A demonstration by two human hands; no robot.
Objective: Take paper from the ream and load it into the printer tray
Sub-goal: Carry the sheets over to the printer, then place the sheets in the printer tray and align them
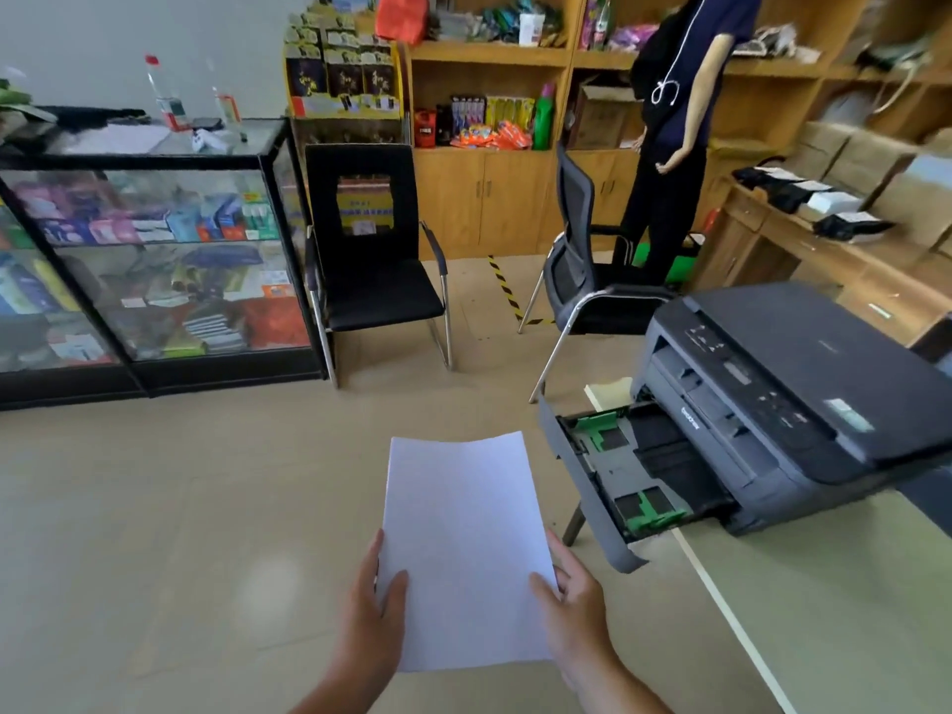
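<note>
I hold a thin stack of white paper point(461, 538) flat in front of me, over the floor. My left hand point(373, 605) grips its left edge with the thumb on top, and my right hand point(572, 595) grips its right edge the same way. To the right, a dark grey printer point(803, 383) sits on a pale table point(824, 610). Its paper tray point(582, 481) is pulled out toward me and shows green guides inside, with no paper in it. The paper is left of the tray and apart from it. No ream is in view.
Two black chairs point(376, 260) point(587, 280) stand on the floor ahead. A glass display case point(149, 249) is at the left, wooden shelves point(489, 59) along the back. A person in dark clothes point(675, 136) stands behind the printer by the shelves.
</note>
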